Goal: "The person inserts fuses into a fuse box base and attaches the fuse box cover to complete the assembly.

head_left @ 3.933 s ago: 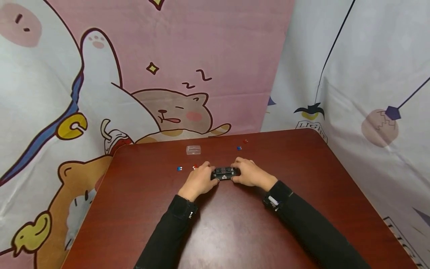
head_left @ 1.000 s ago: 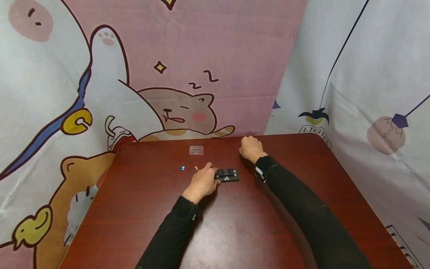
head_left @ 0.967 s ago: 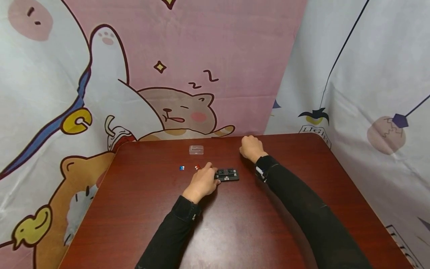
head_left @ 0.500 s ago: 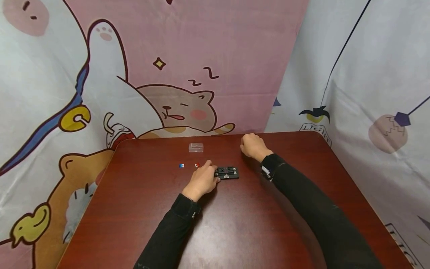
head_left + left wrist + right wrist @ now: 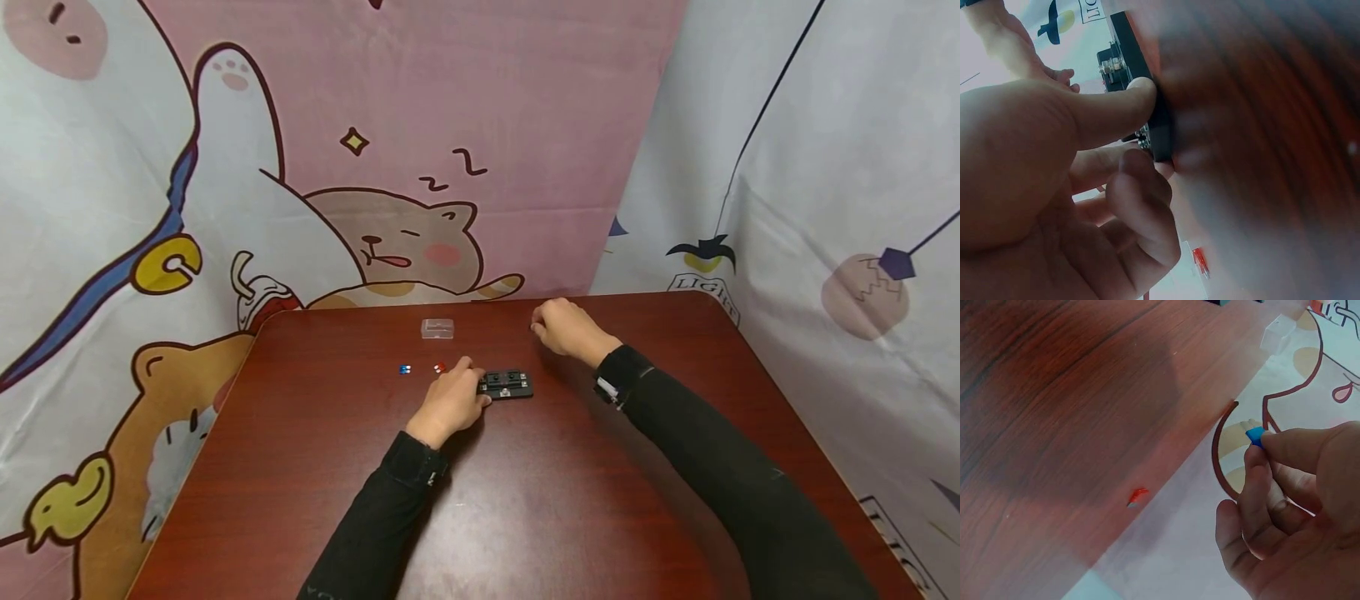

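Thumb and fingers of my left hand (image 5: 452, 400) grip the left end of a black fuse-holder block (image 5: 510, 386), which carries dark raised sockets and small metal terminals. In the left wrist view the thumb lies along the edge of the block (image 5: 1133, 53). Towards the back edge of the table, my right hand (image 5: 572, 329) pinches a small blue blade fuse (image 5: 1255, 435) between thumb and index finger, its pale prongs pointing outward. A red fuse (image 5: 1137, 496) lies on the table close by; the right hand hides it in the head view.
Left of the block, another blue fuse (image 5: 405, 369) and a red fuse (image 5: 439, 367) lie on the brown table (image 5: 337, 467). Behind them stands a small clear plastic box (image 5: 437, 329). A printed curtain (image 5: 540, 150) hangs along the table's back edge.
The right hand has left the block's right end, reached to the back right and taken up the blue fuse; lately its wrist has swung slightly right. The left hand keeps its grip.
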`<state>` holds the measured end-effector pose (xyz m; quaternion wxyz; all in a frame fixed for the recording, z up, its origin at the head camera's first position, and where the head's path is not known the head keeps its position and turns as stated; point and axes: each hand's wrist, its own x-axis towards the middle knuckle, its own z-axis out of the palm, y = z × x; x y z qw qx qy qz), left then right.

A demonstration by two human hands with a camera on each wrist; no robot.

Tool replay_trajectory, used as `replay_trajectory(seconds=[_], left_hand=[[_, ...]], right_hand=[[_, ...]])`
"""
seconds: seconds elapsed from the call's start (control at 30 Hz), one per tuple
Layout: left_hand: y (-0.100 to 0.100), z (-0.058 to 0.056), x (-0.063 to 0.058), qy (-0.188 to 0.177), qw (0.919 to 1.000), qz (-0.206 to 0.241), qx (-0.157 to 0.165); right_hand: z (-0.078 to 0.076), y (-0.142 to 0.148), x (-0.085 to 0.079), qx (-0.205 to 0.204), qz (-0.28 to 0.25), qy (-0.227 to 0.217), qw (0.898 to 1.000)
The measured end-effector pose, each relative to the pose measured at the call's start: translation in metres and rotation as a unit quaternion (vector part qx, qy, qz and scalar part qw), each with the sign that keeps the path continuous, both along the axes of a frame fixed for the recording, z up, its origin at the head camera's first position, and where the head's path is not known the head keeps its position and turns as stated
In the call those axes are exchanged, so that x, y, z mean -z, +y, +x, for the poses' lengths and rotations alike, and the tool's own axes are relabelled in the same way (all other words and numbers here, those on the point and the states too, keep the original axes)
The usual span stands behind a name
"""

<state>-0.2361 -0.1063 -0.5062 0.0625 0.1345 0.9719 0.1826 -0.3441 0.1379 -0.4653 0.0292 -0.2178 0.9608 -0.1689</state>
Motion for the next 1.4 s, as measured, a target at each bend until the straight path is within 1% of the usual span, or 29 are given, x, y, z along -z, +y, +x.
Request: replay_trajectory(seconds=[0.17, 0.27, 0.37, 0.5, 0.67, 0.8, 0.97, 1.07, 1.4], left_hand=[[0.000, 0.000, 0.001, 0.004, 1.0000, -0.002, -0.003], [-0.001, 0.000, 0.001, 0.007, 0.9999, -0.002, -0.006], [-0.001, 0.001, 0.001, 0.007, 0.9999, 0.000, -0.009], [-0.002, 0.002, 0.001, 0.004, 0.9999, 0.003, -0.009], [-0.002, 0.001, 0.003, 0.007, 0.9999, 0.001, -0.009], [-0.002, 0.000, 0.003, 0.008, 0.9999, -0.001, -0.009], [-0.001, 0.001, 0.003, 0.007, 0.9999, -0.001, -0.008], [0.000, 0.000, 0.003, 0.006, 1.0000, -0.001, -0.008], [0.000, -0.002, 0.001, 0.016, 0.9999, -0.001, -0.003]], right_hand=[[0.007, -0.001, -0.003, -0.046, -0.004, 0.009, 0.999], [0.011, -0.002, -0.003, -0.081, -0.004, 0.018, 0.997], [0.016, -0.005, -0.004, -0.111, -0.006, 0.017, 0.994], [0.023, -0.010, -0.004, -0.152, 0.009, 0.023, 0.988], [0.032, -0.017, -0.003, -0.194, 0.030, 0.047, 0.979], [0.037, -0.023, -0.004, -0.210, 0.040, 0.051, 0.976], [0.039, -0.027, -0.005, -0.218, 0.065, 0.035, 0.973], [0.039, -0.028, -0.003, -0.218, 0.074, 0.029, 0.973], [0.038, -0.026, 0.000, -0.212, 0.087, 0.033, 0.973]])
